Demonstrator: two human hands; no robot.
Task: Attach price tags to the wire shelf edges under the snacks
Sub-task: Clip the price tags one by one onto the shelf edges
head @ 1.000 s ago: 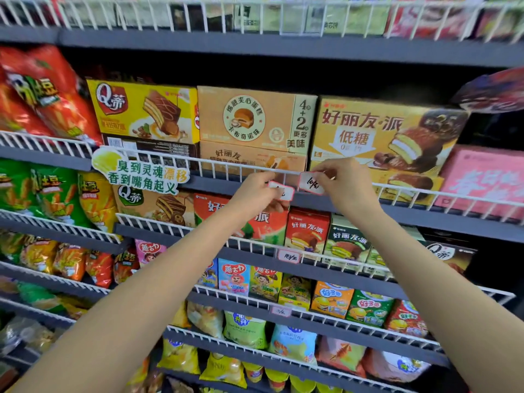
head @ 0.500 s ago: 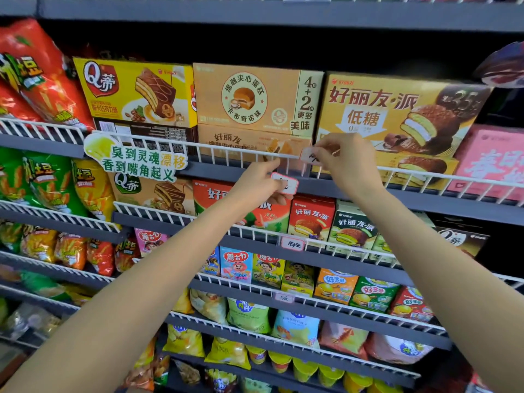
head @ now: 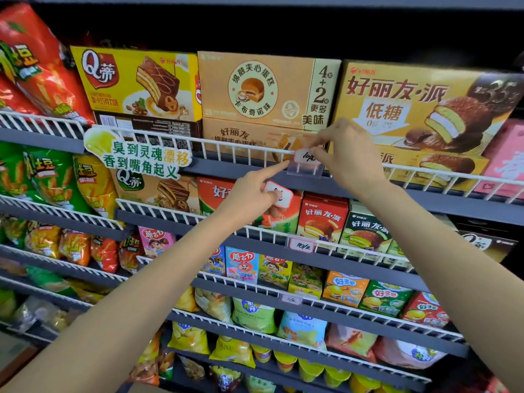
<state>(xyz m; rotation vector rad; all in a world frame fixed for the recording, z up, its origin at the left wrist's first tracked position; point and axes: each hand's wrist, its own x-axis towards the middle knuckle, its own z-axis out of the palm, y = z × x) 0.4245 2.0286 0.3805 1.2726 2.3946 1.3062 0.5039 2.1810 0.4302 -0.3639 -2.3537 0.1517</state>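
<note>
Head view | right hand: fingers pinched on price tag in its clear holder, set against white wire shelf edge under tan cake box | left hand: forefinger straight, tip at holder's left corner; other fingers curled round spare tag.

Single head-worn wide-angle view faces the snack shelves at close range, angled slightly upward, forearms entering from below.
</note>
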